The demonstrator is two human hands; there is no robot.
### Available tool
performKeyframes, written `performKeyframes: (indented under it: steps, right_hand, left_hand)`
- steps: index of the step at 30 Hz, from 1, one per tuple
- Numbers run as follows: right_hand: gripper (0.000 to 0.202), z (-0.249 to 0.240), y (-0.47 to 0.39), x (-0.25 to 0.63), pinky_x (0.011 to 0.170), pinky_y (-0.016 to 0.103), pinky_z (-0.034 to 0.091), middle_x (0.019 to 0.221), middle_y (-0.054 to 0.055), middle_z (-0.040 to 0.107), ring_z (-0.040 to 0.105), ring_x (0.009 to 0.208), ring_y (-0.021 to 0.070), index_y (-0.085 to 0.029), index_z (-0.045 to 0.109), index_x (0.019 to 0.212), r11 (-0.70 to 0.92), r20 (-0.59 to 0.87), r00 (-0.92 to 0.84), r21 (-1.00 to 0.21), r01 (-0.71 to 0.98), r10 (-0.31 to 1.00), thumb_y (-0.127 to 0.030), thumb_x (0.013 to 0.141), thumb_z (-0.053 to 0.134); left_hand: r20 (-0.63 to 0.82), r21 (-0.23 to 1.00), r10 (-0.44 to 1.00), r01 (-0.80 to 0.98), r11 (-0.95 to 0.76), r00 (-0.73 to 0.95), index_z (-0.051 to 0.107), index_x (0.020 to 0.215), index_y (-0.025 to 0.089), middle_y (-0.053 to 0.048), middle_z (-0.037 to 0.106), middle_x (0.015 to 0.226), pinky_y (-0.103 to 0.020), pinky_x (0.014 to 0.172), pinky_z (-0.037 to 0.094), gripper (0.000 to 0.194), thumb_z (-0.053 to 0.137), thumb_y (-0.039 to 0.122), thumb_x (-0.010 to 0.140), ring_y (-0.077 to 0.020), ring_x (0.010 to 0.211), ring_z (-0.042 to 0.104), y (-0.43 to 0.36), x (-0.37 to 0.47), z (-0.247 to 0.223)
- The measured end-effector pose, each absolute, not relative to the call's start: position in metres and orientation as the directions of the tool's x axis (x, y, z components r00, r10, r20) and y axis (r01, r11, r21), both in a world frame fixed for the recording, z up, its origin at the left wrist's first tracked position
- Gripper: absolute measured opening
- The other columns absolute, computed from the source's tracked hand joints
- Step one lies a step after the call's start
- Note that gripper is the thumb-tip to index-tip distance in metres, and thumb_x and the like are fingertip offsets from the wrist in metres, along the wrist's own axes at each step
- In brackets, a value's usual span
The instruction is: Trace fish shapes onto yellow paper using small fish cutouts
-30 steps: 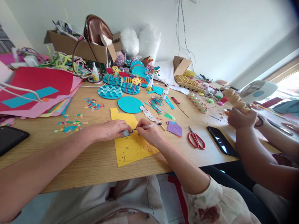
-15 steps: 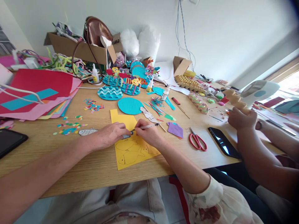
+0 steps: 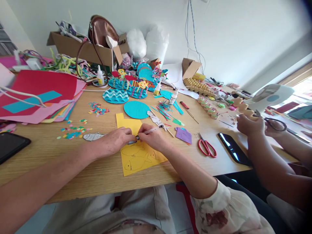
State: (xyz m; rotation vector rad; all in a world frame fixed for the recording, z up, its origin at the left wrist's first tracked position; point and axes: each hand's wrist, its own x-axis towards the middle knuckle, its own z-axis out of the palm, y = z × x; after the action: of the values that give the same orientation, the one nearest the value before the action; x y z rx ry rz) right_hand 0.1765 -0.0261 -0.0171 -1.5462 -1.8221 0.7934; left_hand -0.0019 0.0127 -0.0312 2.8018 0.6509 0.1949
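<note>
A sheet of yellow paper (image 3: 135,165) with fish outlines drawn on it lies on the table before me. My left hand (image 3: 119,138) presses a small paper cutout (image 3: 132,142) down on the sheet, fingers bunched and covering most of it. Pinched in my right hand (image 3: 152,138) is a pen (image 3: 154,129), its tip close to the cutout's edge beside my left fingertips. A white fish cutout (image 3: 94,136) with drawn stripes lies left of the sheet, partly under my left wrist. Behind the sheet is a turquoise paper oval (image 3: 136,110).
Red-handled scissors (image 3: 206,145) and a phone (image 3: 232,148) lie to the right. A co-worker's hands (image 3: 251,125) hold tan scalloped card and dark-handled scissors (image 3: 275,123). Paper dots (image 3: 74,133) and stacked coloured paper (image 3: 39,87) are left; glue bottles (image 3: 173,97) stand behind.
My pen has shifted slightly along the cutout, and my right fingers have moved a little left. The co-worker's scissors have come into view at the tan card.
</note>
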Motion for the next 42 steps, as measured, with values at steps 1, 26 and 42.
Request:
performKeyframes:
  steps: [1,26,42]
  right_hand:
    - [0.008,-0.018,-0.026,0.176,0.046,0.020,0.029,0.055,-0.003,0.053,0.046,0.052,0.0089,-0.018,0.050,0.061,0.135,0.071,-0.128,-0.773,0.619,0.989,-0.012,0.066,0.048]
    - [0.010,-0.020,-0.029,0.177,0.048,0.019,0.029,0.056,-0.004,0.053,0.046,0.053,0.0086,-0.018,0.048,0.061,0.189,0.133,-0.136,-0.756,0.627,0.982,-0.010,0.066,0.048]
    - [0.008,-0.023,-0.030,0.173,0.050,0.020,0.029,0.058,-0.004,0.053,0.046,0.053,0.0089,-0.019,0.049,0.063,0.190,0.177,-0.091,-0.696,0.692,0.980,-0.012,0.067,0.048]
  left_hand:
    - [0.059,0.281,0.453,0.421,-0.862,0.889,0.061,0.104,0.023,-0.004,0.051,0.086,-0.026,0.069,0.036,0.033,0.032,0.018,0.090,-0.0169,0.079,0.049,0.012,-0.001,-0.030]
    - [0.060,0.343,0.468,0.422,-0.839,0.882,0.058,0.106,0.022,-0.004,0.055,0.093,-0.026,0.078,0.038,0.036,0.033,0.008,0.086,-0.0164,0.088,0.051,0.005,-0.008,-0.024]
    - [0.190,0.274,0.429,0.372,-0.887,0.883,0.056,0.109,0.024,-0.002,0.055,0.094,-0.026,0.078,0.040,0.032,0.038,0.009,0.088,-0.0158,0.089,0.052,0.006,-0.014,-0.040]
